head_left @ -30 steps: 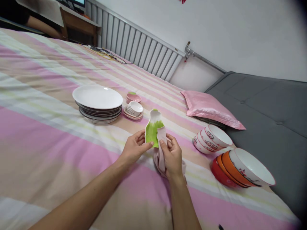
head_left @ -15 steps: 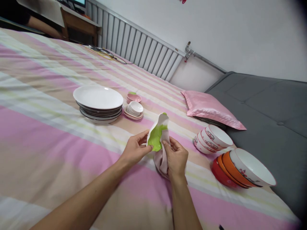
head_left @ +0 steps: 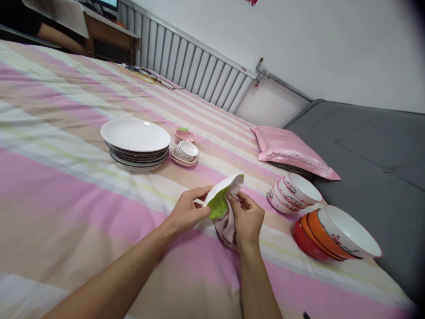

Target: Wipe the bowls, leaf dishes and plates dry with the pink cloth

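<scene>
Unchanged on striped bedsheet (head_left: 66,221): plate stack (head_left: 136,144), large bowls (head_left: 315,239). Held above it, lower and tipped further right than a second ago: green-and-white leaf-shaped dish (head_left: 217,204). Clamped at its left end in left hand (head_left: 187,209); partly covered at the right by pale pink cloth (head_left: 227,223) pinched in right hand (head_left: 247,219). Cannot make out far side of dish, most of its inside, or small dark object (head_left: 306,315) cut off at bottom edge.

Green-and-white dish (head_left: 222,190) tipped further right and lower, less green showing, right hand (head_left: 248,218) shifted rightward
</scene>
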